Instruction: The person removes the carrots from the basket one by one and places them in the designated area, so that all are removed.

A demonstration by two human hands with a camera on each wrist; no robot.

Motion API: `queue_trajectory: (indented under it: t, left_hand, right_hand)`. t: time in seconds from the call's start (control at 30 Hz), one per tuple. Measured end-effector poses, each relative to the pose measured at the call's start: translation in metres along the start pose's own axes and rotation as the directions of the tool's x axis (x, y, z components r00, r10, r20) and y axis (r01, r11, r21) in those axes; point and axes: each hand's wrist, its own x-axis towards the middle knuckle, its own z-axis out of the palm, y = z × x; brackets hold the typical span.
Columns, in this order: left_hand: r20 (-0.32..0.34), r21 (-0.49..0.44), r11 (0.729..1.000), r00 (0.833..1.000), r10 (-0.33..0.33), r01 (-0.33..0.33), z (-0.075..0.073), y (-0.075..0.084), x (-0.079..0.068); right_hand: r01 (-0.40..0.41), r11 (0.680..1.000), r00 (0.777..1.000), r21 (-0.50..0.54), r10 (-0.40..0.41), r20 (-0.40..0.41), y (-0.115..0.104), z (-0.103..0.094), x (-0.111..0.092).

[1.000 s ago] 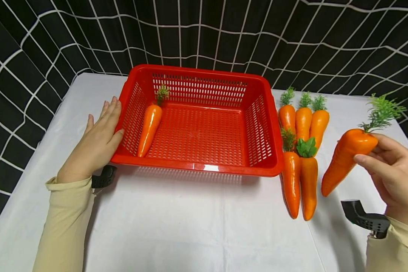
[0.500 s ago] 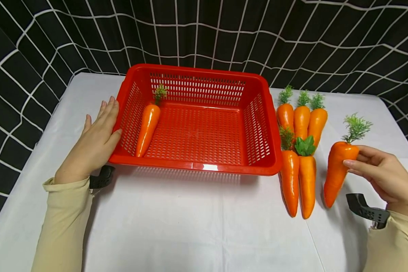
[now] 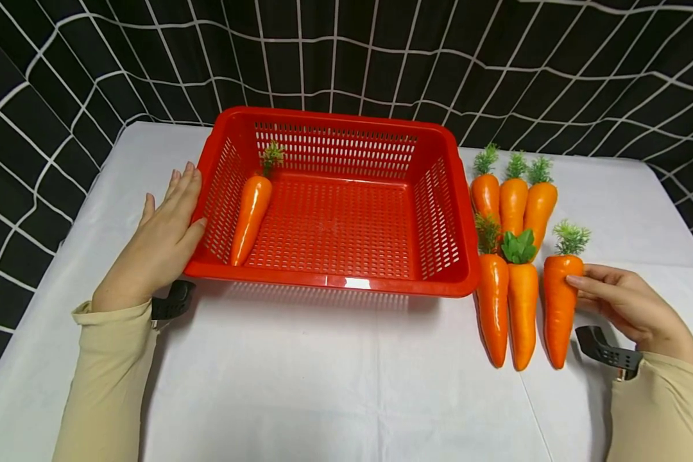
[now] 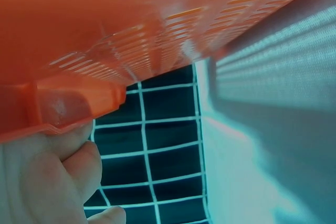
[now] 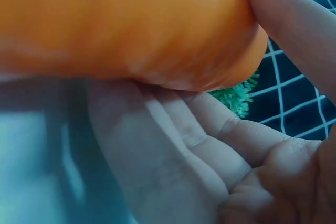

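Observation:
My left hand (image 3: 160,241) rests with straight fingers against the left side of a red plastic basket (image 3: 335,285). In the left wrist view, its fingers (image 4: 83,169) lie just under the basket's rim (image 4: 79,100). One carrot (image 3: 252,215) with a green top lies inside the basket along its left wall. My right hand (image 3: 641,308) pinches another carrot (image 3: 559,314) near its leafy end, thumb on top and fingers beneath, as the right wrist view shows. That carrot (image 5: 136,30) lies at or just above the tabletop, right of a carrot with broad leaves (image 3: 522,314).
More carrots lie right of the basket: a back row of three (image 3: 513,202) and a glossy front one (image 3: 493,308). The table has a white cloth (image 3: 300,385). A black cloth with a white grid (image 3: 358,58) hangs behind.
My right hand has brought its carrot left and down, from raised and tilted to nearly parallel beside the front carrots. The left hand stays against the basket.

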Motion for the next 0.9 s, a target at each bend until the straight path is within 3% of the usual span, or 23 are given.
queue_trajectory:
  t: [0.27, 0.37, 0.6, 0.9]
  left_hand:
    - [-0.007, 0.000, 1.000, 1.000, 0.004, -0.004, 0.000, 0.000, 0.000]
    - [-0.011, -0.002, 1.000, 1.000, 0.004, -0.004, 0.000, -0.001, -0.001]
    - [-0.009, 0.003, 1.000, 1.000, 0.001, -0.001, -0.001, -0.002, -0.001]
    - [0.007, 0.005, 1.000, 1.000, -0.002, 0.002, 0.000, -0.004, 0.000]
  right_hand:
    - [-0.140, 0.983, 0.983, -0.121, 0.123, -0.138, -0.004, -0.001, -0.001]
    - [-0.173, 0.964, 0.978, -0.202, 0.144, -0.149, -0.006, 0.002, 0.001]
    - [-0.209, 0.884, 0.976, -0.419, 0.160, -0.149, -0.010, 0.009, 0.007]
    - [-0.263, 0.807, 0.962, -0.529, 0.181, -0.203, -0.011, 0.010, 0.006]
